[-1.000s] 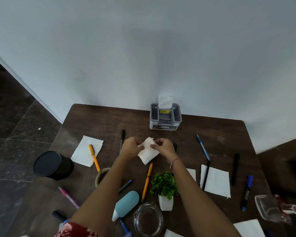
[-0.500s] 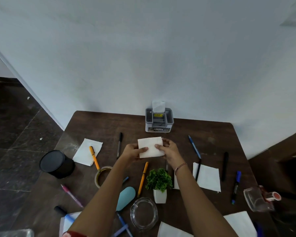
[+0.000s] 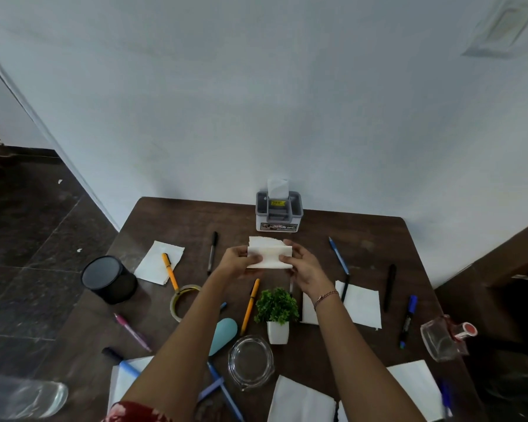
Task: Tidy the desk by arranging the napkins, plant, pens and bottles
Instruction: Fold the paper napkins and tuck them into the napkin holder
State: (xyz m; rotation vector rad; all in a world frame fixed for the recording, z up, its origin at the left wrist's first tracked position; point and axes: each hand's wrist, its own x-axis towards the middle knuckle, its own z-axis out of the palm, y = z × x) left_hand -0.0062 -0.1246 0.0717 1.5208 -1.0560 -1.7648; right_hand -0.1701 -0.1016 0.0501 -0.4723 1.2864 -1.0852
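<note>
A: What had changed with the napkin [image 3: 269, 254]?
B: A second earlier it was a loose, skewed sheet. Then it was squared, and by now it was doubled into a neat band.
A: And the hands?
B: The left grip [image 3: 235, 261] and right grip [image 3: 302, 266] each pinched an end, above the surface [image 3: 363, 239], just near of the caddy [image 3: 278, 213].
A: Meaning?
B: Probably ready to slot in there. The plant [image 3: 276, 306] stood unsorted.

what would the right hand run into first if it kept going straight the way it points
Probably the gray organizer at the back of the desk. The right hand, gripping the folded napkin, points toward it, with only bare desk between them. Its height above the desk is unclear.
</note>
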